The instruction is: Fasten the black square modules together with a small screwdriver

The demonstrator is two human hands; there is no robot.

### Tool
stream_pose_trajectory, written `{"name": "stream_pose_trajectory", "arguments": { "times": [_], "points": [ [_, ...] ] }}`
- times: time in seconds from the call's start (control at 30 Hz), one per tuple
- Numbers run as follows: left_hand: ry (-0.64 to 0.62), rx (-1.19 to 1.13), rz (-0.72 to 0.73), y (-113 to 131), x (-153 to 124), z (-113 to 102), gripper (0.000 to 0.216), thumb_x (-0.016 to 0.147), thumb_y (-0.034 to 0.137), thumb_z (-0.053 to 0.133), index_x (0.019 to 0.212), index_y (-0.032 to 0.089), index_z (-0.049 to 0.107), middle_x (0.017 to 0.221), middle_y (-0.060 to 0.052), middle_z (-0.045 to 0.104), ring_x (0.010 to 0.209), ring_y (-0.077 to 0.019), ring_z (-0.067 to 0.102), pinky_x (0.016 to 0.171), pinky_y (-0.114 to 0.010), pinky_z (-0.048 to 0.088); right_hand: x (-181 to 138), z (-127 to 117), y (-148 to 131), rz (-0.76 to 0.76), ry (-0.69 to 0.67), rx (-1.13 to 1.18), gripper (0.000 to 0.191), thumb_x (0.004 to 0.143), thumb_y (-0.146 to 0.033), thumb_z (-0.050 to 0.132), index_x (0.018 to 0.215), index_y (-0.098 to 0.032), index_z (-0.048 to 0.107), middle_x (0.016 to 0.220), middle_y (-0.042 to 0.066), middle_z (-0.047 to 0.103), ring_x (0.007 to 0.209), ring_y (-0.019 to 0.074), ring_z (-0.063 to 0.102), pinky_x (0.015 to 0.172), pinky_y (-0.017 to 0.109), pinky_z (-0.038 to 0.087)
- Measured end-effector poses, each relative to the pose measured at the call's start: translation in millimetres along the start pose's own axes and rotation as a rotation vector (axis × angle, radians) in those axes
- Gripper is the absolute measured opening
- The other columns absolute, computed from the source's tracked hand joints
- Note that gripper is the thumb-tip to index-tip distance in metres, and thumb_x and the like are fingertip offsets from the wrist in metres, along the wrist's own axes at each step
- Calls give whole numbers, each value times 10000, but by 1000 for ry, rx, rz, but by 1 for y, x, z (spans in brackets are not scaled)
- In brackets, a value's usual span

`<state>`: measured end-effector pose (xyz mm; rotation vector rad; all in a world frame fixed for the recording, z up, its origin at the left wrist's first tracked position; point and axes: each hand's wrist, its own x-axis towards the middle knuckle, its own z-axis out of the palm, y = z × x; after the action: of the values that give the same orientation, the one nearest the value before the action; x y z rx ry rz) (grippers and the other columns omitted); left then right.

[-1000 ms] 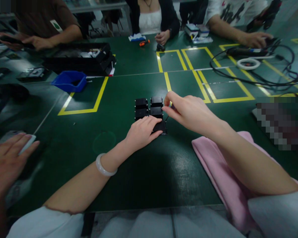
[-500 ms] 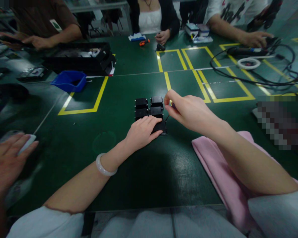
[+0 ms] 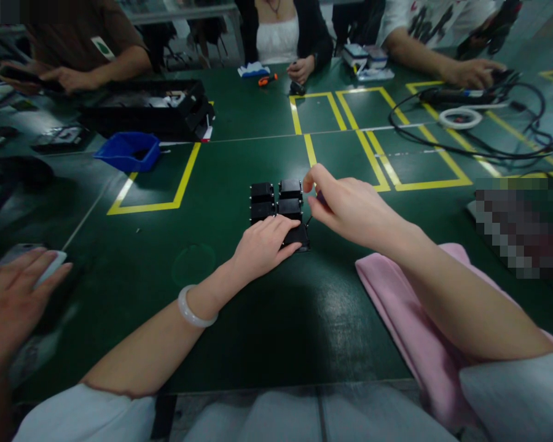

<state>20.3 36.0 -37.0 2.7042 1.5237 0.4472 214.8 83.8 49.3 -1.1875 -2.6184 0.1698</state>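
Several small black box-shaped parts (image 3: 276,199) stand packed in a block on the green table (image 3: 239,294). My left hand (image 3: 262,245) lies curled over the nearest black part (image 3: 298,236) and presses it down. My right hand (image 3: 350,209) hovers just right of the block, its thumb and forefinger pinched together near the top right part; a thin dark wire runs below the pinch. What the pinch holds is too small to make out.
A pink cloth (image 3: 410,325) lies under my right forearm. A blue bin (image 3: 129,150) and black tray (image 3: 152,110) sit at the back left, cables and a white ring (image 3: 461,118) at the back right. Other people's hands rest around the table, one at the left edge (image 3: 13,301).
My right hand's pinch has shifted slightly left and up, closer to the block. My left hand has not moved.
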Motion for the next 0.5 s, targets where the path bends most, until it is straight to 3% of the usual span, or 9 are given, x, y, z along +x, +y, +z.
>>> {"name": "stream_pose_trajectory", "arguments": {
  "times": [0.17,0.37,0.5],
  "points": [
    [-2,3,4,0,0,0,354,933,381,537,1213,167,516,1138,-75,637,1023,-237,600,839,-346,454,0,0,-1,6,3,-71,303,962,-382,324,1066,-195,538,732,24,643,603,157,538,553,271,242],
    [6,2,9,-1,0,1,354,922,367,558,1210,167,512,1138,-72,636,1021,-233,600,843,-344,456,0,1,1,13,16,-30,296,942,-301,324,1162,-183,483,787,28,658,599,144,530,547,263,256],
    [14,4,12,-1,0,1,349,928,373,546,1206,165,516,1128,-72,638,1013,-230,603,839,-344,461,0,2,1,-1,19,-48,292,952,-377,338,1090,-193,518,747,22,646,599,152,530,545,268,239]
  ]
}}
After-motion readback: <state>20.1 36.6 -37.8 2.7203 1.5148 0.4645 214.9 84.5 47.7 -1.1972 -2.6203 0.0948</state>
